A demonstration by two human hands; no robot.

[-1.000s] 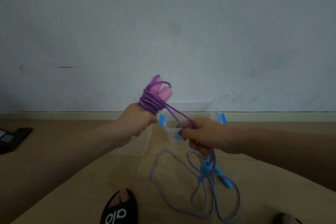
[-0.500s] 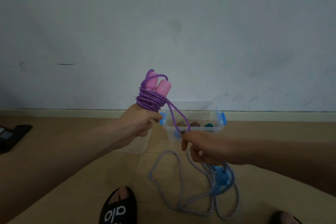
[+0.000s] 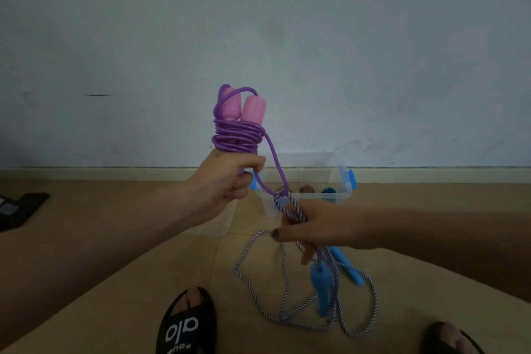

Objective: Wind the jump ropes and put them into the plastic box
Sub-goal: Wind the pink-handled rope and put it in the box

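Hands: the left hand (image 3: 230,181) is closed in a fist around the lower ends of two pink handles (image 3: 244,108), held upright with their long axis near vertical and tops pointing up toward the wall. The purple jump rope (image 3: 237,138) is coiled in tight turns around the handles just above the fist; one loose loop runs down and to the right.

That loop meets the striped jump rope (image 3: 287,204) at the upper edge of the right hand (image 3: 313,227); whether the two ropes are hooked or merely crossing cannot be told. The right hand, lower and right of the left, has fingers curled around a bunch of striped strands. Below it two blue handles (image 3: 321,284) hang, pointing down, and the remaining striped rope lies in loose loops on the floor (image 3: 115,310).

Container: a clear plastic box (image 3: 304,195) with blue latches stands on the floor near the wall, behind and between the hands. Dark items lie inside; their kind cannot be made out.

Also present: a black slipper (image 3: 186,325) on a foot at the lower edge.
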